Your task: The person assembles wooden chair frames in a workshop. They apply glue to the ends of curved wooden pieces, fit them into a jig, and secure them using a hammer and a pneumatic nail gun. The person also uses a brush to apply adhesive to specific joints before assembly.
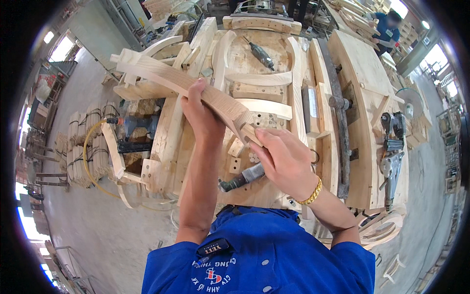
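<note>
My left hand (203, 112) is closed around a curved, pale wooden chair part (166, 74), thumb on top, holding it slantwise above the bench. The part's far left end has a stepped tenon. At its near end my right hand (286, 154) pinches a small piece of wood (252, 134); whether that is a separate block or the part's own tip, I cannot tell. A curved wooden frame (295, 73) lies in the jig beneath. Below my hands, a grey-and-black hand tool (242, 177) rests on the bench (264, 193).
A dark air grinder (261, 55) lies inside the frame. Left stands a nail gun (134, 125) with a yellow hose (85, 157); more nail guns (393, 147) are on the right. A long metal clamp bar (338, 127) edges the jig. A co-worker (387, 32) stands far right.
</note>
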